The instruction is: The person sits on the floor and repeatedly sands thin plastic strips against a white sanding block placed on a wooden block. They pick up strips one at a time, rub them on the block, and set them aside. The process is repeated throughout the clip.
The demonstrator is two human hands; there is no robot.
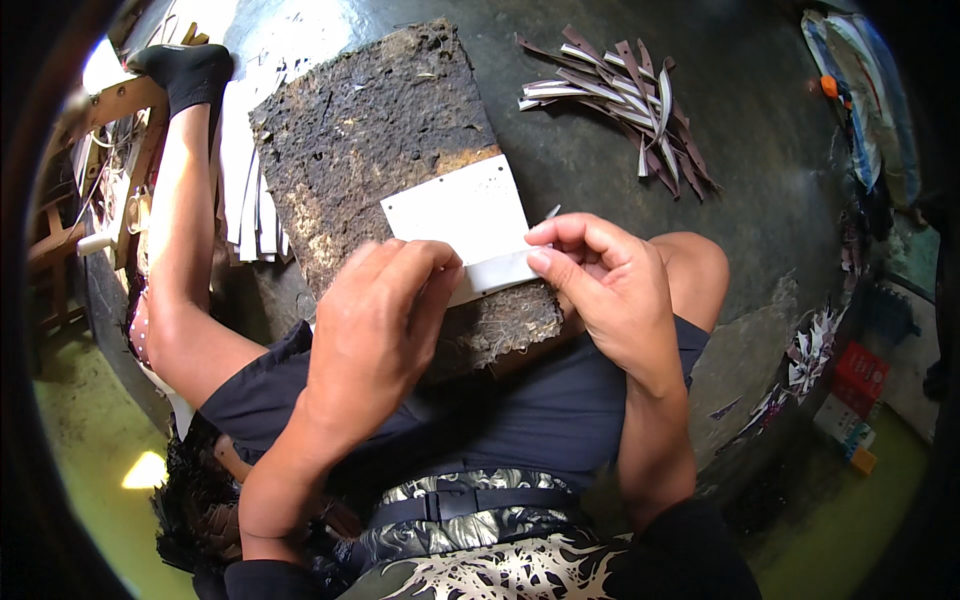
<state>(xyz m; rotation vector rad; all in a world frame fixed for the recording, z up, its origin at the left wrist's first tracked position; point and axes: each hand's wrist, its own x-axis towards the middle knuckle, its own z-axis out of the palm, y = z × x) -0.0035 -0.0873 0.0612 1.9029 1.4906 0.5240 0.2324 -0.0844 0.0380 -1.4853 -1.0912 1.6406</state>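
Observation:
A narrow white strip stretches between my two hands, just above a white rectangular sheet with small dark dots near its edges. My left hand is closed, its fingertips pinching the strip's left end. At the other end my right hand grips the strip between thumb and forefinger, with the other fingers curled. A small pale pointed tip sticks out just beyond the right forefinger; what it belongs to is hidden. Beneath the sheet lies a rough, dark, crusted board, its near end by my lap.
A loose pile of brown and white strips lies on the dark floor at the far right. More long white strips lie left of the board, beside my leg. A wooden frame stands at the far left. Scraps and a red box lie at the right.

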